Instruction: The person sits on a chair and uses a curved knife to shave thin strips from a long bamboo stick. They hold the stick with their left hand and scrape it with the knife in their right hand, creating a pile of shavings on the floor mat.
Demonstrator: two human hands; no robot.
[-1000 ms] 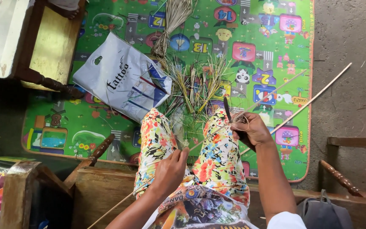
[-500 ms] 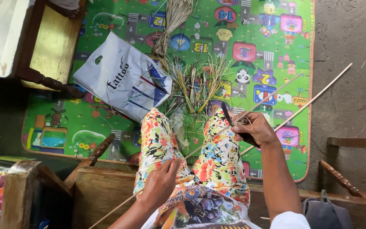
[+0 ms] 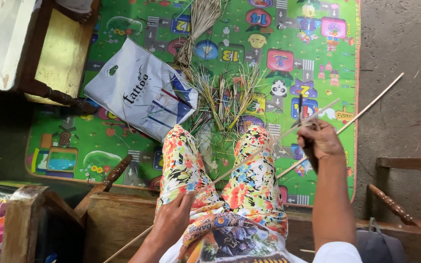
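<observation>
I sit with my legs in flowered trousers (image 3: 249,180) over a green play mat (image 3: 123,141). My left hand (image 3: 171,221) rests on my left thigh and pinches the near end of a thin pale stick (image 3: 249,158). This stick runs up to the right across my knees. My right hand (image 3: 320,141) is out past my right knee, closed around a dark-bladed knife (image 3: 300,104) whose blade lies against the stick. A second long stick (image 3: 371,100) lies from my right hand out over the concrete floor.
A heap of green and straw-coloured leaf strips (image 3: 225,97) lies between my feet, with a tied bundle (image 3: 200,22) beyond it. A white plastic bag (image 3: 140,92) lies at the left. Wooden furniture (image 3: 54,53) stands at the upper left, a wooden bench edge (image 3: 118,219) under me.
My right hand has slid outward to the right along the stick with the knife. My left hand has drawn back down my thigh toward my hip.
</observation>
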